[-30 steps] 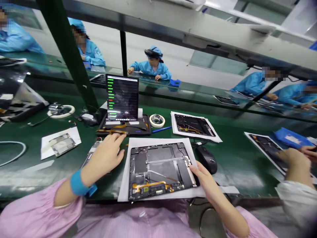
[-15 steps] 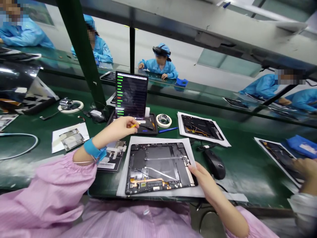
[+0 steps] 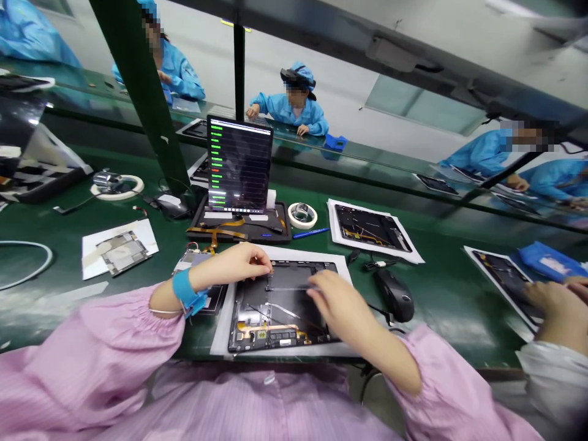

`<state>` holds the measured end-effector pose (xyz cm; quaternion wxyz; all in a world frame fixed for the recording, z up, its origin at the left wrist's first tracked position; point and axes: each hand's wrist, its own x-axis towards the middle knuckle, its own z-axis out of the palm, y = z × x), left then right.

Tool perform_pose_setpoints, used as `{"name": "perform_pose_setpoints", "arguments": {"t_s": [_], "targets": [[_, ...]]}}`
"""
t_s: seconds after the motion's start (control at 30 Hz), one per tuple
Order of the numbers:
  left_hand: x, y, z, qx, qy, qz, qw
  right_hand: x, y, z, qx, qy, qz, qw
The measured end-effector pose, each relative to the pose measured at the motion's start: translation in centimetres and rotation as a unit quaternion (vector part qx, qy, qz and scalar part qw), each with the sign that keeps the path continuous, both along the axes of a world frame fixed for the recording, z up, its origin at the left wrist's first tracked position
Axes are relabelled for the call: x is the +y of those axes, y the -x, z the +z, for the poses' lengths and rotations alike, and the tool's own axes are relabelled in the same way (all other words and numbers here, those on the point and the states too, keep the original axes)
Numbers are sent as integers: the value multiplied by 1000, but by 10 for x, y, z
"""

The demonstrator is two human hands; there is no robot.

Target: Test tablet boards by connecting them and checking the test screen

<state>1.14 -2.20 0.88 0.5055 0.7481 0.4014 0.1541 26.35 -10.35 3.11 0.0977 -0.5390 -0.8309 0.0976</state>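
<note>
An opened tablet housing (image 3: 289, 312) lies on white paper (image 3: 220, 334) in front of me, its dark inside showing ribbon cables and small boards. Over the housing's far left corner is my left hand (image 3: 250, 262), thumb and fingers pinched together; anything between the fingertips is too small to make out. My right hand (image 3: 337, 300) hovers above the right part of the housing, its fingers blurred by motion. A blue wrist band (image 3: 187, 291) circles my left wrist. Behind the housing, a lit tablet screen (image 3: 239, 165) stands upright on a black tray (image 3: 195, 233) with orange flex cables.
To the right are a black mouse (image 3: 394, 294) and another opened housing (image 3: 372, 228) on paper. A tape roll (image 3: 302, 215) and blue pen (image 3: 311, 233) lie behind. At left, a metal-coloured part (image 3: 123, 252) rests on paper. A neighbour's hand (image 3: 555, 306) works at far right.
My left hand has moved from the black tray, where it held an orange flex cable, to the housing's far left corner. My right hand has left the housing's right edge and moved inward over it.
</note>
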Motion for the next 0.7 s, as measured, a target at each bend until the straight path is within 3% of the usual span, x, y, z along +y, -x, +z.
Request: {"name": "perform_pose_setpoints", "arguments": {"t_s": [0.07, 0.2, 0.33, 0.7], "targets": [[-3, -2, -3, 13, 17, 0, 1000, 13, 27, -6, 57, 58, 72, 994], [-8, -4, -7, 20, 59, 12, 998, 32, 53, -27, 123, 109, 70, 984], [-9, -4, -9, 37, 51, 13, 998, 38, 51, -38, 160, 126, 63, 977], [-16, -9, -10, 78, -41, -24, 996, 35, 49, -39, 183, 115, 58, 975]]}}
